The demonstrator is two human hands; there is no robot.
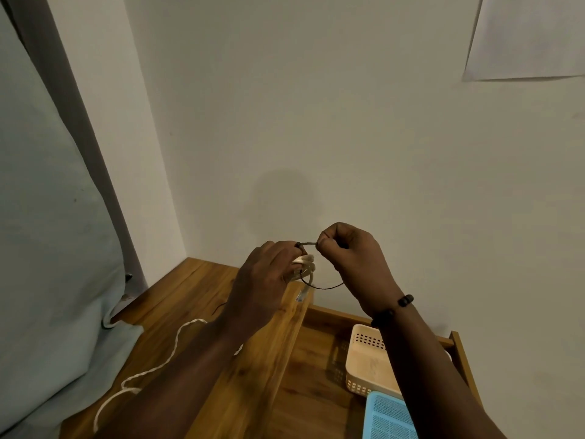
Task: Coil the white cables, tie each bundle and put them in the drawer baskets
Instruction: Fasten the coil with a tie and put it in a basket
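My left hand (pixel 269 270) grips a small coiled bundle of white cable (pixel 304 264) above the wooden cabinet top; one cable plug end hangs down below the coil. My right hand (pixel 351 258) pinches a thin dark tie (pixel 308 243) that runs from the bundle to its fingertips and loops back under the coil. A second white cable (pixel 148 369) lies loose and uncoiled across the cabinet top (pixel 177 299) at the left, partly hidden by my left forearm. In the open drawer (pixel 316 391) sit a cream basket (pixel 367 362) and a blue basket (pixel 389 416).
A pale cushion or bedding (pixel 47 248) presses against the cabinet's left side. The wall stands close behind the hands. A sheet of paper (pixel 525 36) hangs on the wall at the upper right. A short dark tie piece (pixel 220 307) lies on the cabinet top.
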